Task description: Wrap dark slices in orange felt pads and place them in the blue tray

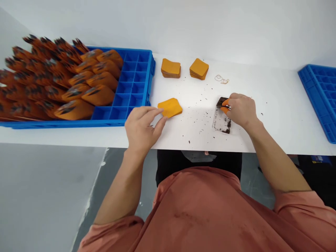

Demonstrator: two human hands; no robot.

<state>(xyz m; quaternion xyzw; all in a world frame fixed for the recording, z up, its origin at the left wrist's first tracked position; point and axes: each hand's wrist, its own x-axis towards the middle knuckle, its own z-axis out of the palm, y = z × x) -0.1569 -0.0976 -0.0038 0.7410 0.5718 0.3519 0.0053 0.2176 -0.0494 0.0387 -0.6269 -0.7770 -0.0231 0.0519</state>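
Dark flakes (222, 102) lie heaped at the far end of a shallow transparent tray (220, 120), directly under the fingers of the right hand (243, 108), in the head view. That hand pinches an orange-ended implement (225, 102), perhaps tongs; most of it is hidden by the fingers, and its ends reach the heap. A loose pinch there could let flakes fall, and crumbs (189, 142) already litter the white table (262, 133) between the hands. The tray looks light, so a sideways push from the right hand might slide or tip it.

Thumb and fingers of the left hand (141, 129) are spread around the near left corner of a small orange pouch pile (170, 107); whether they press on it, I cannot tell. Thin layers could stick together there, so more than one might lift at once. Left of this hand, a blue divided crate (141, 51) holds tightly packed orange pouches (101, 94); an elbow or wrist swinging that way could jostle them and, if their mouths are open, shake out contents.
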